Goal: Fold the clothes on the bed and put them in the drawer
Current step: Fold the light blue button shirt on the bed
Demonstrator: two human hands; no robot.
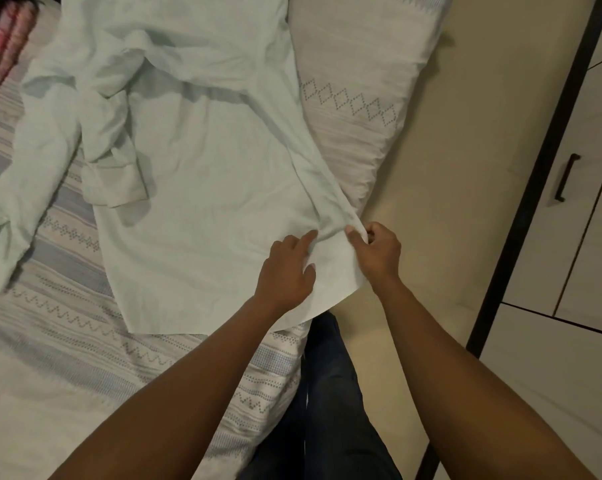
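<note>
Two bare forearms enter from the bottom edge of the frame, their elbows cut off. Between them stand the person's legs in dark trousers [327, 393], with the feet out of sight.

The left hand [285, 268] lies on the lower right corner of a pale green long-sleeved shirt [195, 188], index finger stretched out over the cloth. Its other fingers are hidden beneath the hand, so I cannot tell whether they hold any fabric. The right hand [375, 251] pinches the shirt's side edge just beside it, thumb on top and fingers curled behind, lifting a small fold.

The shirt is spread over a patterned bedsheet [50, 323] in the middle of the frame. Its sleeves are crumpled at centre left, and its collar end is cut off by the top edge.

A striped pillow [355, 81] lies at upper right, partly under the shirt's side. At the upper left corner is a pink patterned thing [1, 46], too cropped to identify.

Along the right edge stands a white cabinet [587, 237] with a dark handle [566, 178]. Whether its fronts are doors or drawers is unclear.
</note>
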